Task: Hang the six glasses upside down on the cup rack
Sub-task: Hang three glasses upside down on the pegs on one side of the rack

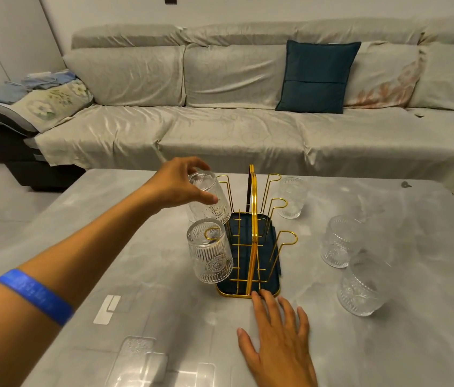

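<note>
Five clear ribbed glasses show in all. Two of them sit upside down on the left-hand prongs of the gold wire cup rack [252,233], which stands in a dark blue tray [271,286] near the middle of the grey marbled table [136,261]. The nearer hung glass [209,251] tilts outward on the front left prong. The middle hung glass [209,201] is behind it, and the left hand [182,184] curls its fingers and thumb around that glass's upturned base. A blue wristband [36,296] circles the left forearm.

Four gold prongs are bare: one at the rack's back left and three along its right side.

Three glasses stand upright on the table to the right of the rack: the far glass [291,197] just beside the back right prongs, the middle glass [341,241] further right, and the near glass [362,284] closest to the table's near right part.

The right hand [278,336] lies flat on the table with fingers spread, gripping nothing, its fingertips touching the tray's near edge.

Behind the table stretches a pale covered sofa [220,129] with one dark teal cushion [317,76].
</note>
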